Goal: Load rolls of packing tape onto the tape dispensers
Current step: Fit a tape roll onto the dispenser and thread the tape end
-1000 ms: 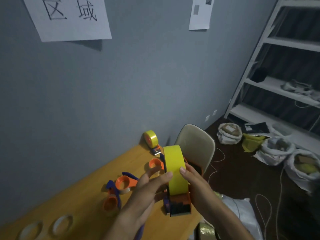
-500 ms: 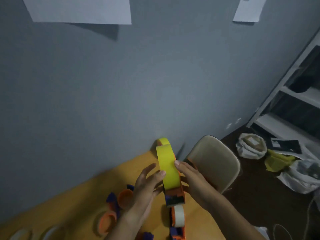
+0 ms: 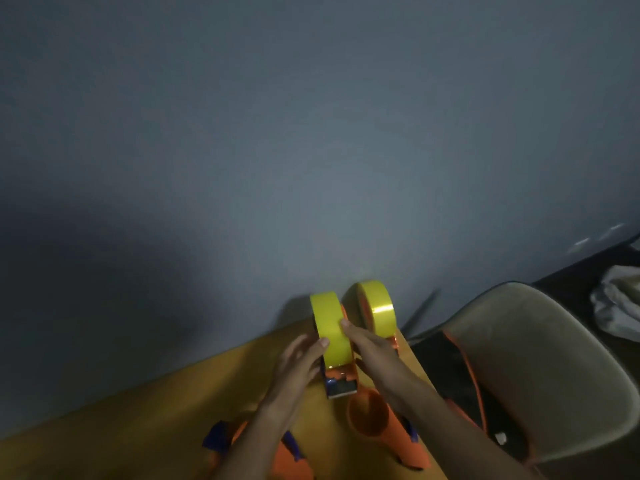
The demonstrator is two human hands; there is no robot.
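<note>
Both hands up at the far edge of the wooden worktop point(image 3: 145, 420), close to the grey wall point(image 3: 277, 133). Between them, a yellow tape roll point(image 3: 330, 327) standing on edge, seated in an orange-and-blue dispenser point(image 3: 341, 381) whose near end points toward the camera. Left hand point(image 3: 298, 362) against the roll's left side, thumb tip laid on the yellow band, fingers fairly straight; a flat, pressing grip rather than a curled one. Right hand point(image 3: 372, 348) on the roll's right side, thumb tip on the band, fingers running back along the dispenser's flank; whether curled round it cannot be told. Just behind and to the right, a second yellow roll point(image 3: 374, 304) upright on its own dispenser. Nearer, an empty orange dispenser point(image 3: 377, 420) to the right and another point(image 3: 284, 455) beneath the left forearm. Beige chair point(image 3: 540, 358) off the right edge.
</note>
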